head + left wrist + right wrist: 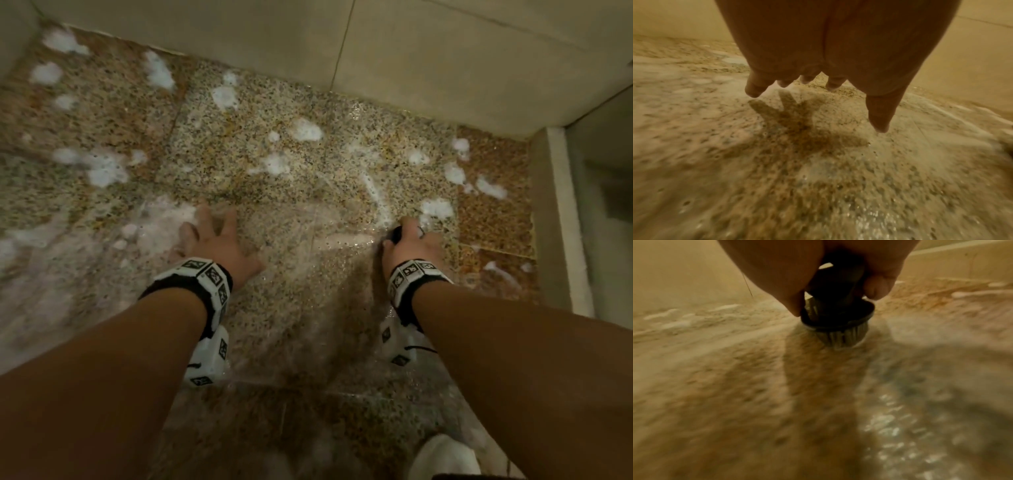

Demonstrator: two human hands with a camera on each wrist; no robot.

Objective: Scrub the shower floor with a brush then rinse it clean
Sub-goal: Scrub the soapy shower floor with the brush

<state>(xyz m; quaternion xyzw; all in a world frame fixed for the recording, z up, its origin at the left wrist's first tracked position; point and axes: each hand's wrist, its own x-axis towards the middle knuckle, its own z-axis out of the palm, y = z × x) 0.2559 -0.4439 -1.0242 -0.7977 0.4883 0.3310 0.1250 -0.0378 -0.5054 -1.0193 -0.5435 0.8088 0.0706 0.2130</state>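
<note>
The speckled stone shower floor (284,164) is wet and dotted with white foam (106,168). My right hand (409,240) grips the dark knob of a round scrub brush (836,318); its pale bristles (842,337) press on the wet floor (756,386). Only a dark bit of the brush (397,234) shows in the head view. My left hand (214,236) hovers just above the floor with fingers spread and straight, holding nothing. In the left wrist view its fingertips (754,91) hang over the hand's shadow on the floor (735,162).
Beige wall tiles (411,61) bound the floor at the back. A raised pale curb (565,222) runs along the right side. A white shoe (445,459) stands at the bottom right. Foam patches lie thickest at the left (34,240).
</note>
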